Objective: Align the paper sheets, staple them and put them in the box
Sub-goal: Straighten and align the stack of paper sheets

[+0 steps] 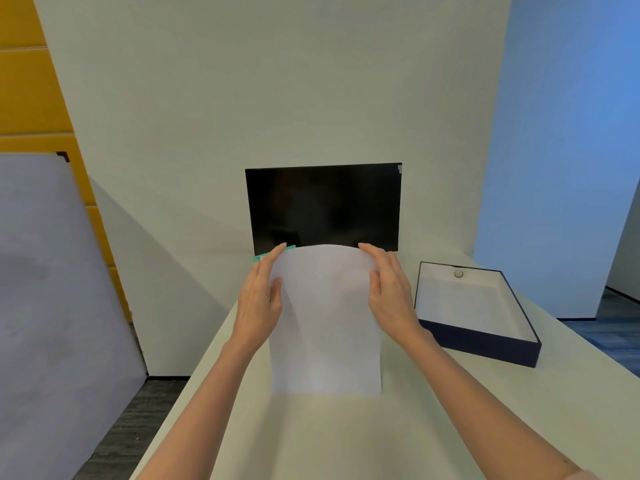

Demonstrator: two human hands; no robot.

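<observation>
White paper sheets (pixel 327 320) stand upright on their lower edge on the pale tabletop (pixel 311 438), directly in front of a dark rectangular screen (pixel 323 206). Left hand (pixel 258 303) and right hand (pixel 391 292) each pinch a side edge near the top, which bows over. Thin and floppy, the stack likely slides apart easily, so gripping both long edges suits squaring it. Right of the screen sits an open navy cardboard box with a white lining (pixel 485 341), unobstructed. Something green (pixel 265 256) peeks out behind the left fingers; possibly the stapler, I cannot tell.
</observation>
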